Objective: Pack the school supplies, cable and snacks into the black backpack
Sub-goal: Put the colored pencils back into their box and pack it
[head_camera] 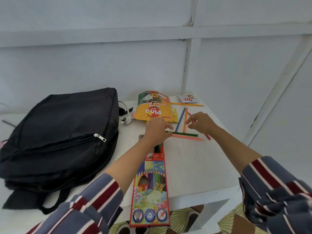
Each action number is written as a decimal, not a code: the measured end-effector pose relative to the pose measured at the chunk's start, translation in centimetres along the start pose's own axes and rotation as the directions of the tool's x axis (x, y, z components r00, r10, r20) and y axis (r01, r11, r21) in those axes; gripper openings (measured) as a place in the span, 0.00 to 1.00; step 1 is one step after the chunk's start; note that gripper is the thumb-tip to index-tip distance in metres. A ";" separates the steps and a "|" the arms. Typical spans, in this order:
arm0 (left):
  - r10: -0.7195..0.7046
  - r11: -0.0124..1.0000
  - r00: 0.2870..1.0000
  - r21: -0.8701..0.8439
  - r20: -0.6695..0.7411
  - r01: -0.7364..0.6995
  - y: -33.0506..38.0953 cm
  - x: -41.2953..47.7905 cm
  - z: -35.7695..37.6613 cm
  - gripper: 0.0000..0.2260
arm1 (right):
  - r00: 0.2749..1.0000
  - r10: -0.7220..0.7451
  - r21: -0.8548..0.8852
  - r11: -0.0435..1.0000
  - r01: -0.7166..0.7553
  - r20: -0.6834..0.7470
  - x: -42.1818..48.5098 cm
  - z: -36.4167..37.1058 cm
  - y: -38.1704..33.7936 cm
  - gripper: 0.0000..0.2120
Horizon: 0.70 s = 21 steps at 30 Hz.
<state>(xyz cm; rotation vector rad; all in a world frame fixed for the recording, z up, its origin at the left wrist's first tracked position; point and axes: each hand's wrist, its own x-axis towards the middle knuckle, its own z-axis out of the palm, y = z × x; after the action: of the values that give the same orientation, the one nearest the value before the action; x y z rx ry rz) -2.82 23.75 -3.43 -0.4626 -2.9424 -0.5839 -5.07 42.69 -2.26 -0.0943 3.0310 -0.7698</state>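
A person's L hand (157, 130) pinches the left end of a green pencil (184, 133) on a white table (194, 166), w/ a 12-pencil box (150, 191) open near the forearm. The R hand (200, 122), apart from it, curls over a red pencil (208, 137) beside blue (180, 119) & orange (185, 120) pencils; can't tell if it grips. The black backpack (59, 132) lies flat at left, w/ white cable (126, 119), biscuit packet (153, 108) & snack sachet (186, 98) at the far edge.
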 end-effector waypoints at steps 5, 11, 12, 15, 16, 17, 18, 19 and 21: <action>0.028 0.994 0.993 0.101 0.111 -0.039 0.4 1.7 0.5 0.13 | 0.994 -0.022 -0.113 0.993 0.035 0.111 1.2 0.2 -0.4 0.08; -0.027 1.000 0.983 0.006 0.179 0.027 -0.2 2.5 1.9 0.12 | 0.978 -0.066 -0.168 0.981 0.101 0.200 1.6 1.4 -1.1 0.10; -0.033 0.999 0.982 -0.010 0.183 0.035 -0.3 2.6 2.1 0.12 | 0.977 -0.071 -0.165 0.981 0.106 0.202 1.7 1.6 -1.0 0.10; -0.046 0.997 0.981 -0.054 0.190 0.057 -0.5 2.8 2.4 0.11 | 0.978 -0.094 -0.141 0.983 0.121 0.186 1.9 2.0 -0.7 0.09; -0.049 0.996 0.981 -0.068 0.187 0.062 -0.6 2.8 2.5 0.10 | 0.978 -0.099 -0.140 0.982 0.126 0.185 2.0 2.1 -0.5 0.09; -0.051 0.995 0.982 -0.078 0.183 0.066 -0.6 2.9 2.6 0.10 | 0.977 -0.106 -0.146 0.980 0.135 0.187 2.1 2.1 -0.5 0.08; -0.053 0.994 0.983 -0.084 0.178 0.069 -0.7 2.9 2.7 0.09 | 0.975 -0.113 -0.155 0.977 0.143 0.190 2.2 2.2 -0.4 0.08; -0.056 0.994 0.983 -0.087 0.175 0.072 -0.8 2.9 2.8 0.09 | 0.974 -0.121 -0.171 0.973 0.155 0.194 2.2 2.3 -0.3 0.08; -0.056 0.994 0.984 -0.086 0.172 0.071 -0.8 3.1 3.0 0.08 | 0.971 -0.133 -0.198 0.965 0.172 0.197 2.5 2.4 -0.3 0.08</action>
<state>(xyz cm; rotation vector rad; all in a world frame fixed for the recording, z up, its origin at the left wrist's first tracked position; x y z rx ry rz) -6.11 25.00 -5.98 -0.4495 -3.1119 -0.7243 -7.45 41.16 -4.28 -0.3835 2.9430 -0.4108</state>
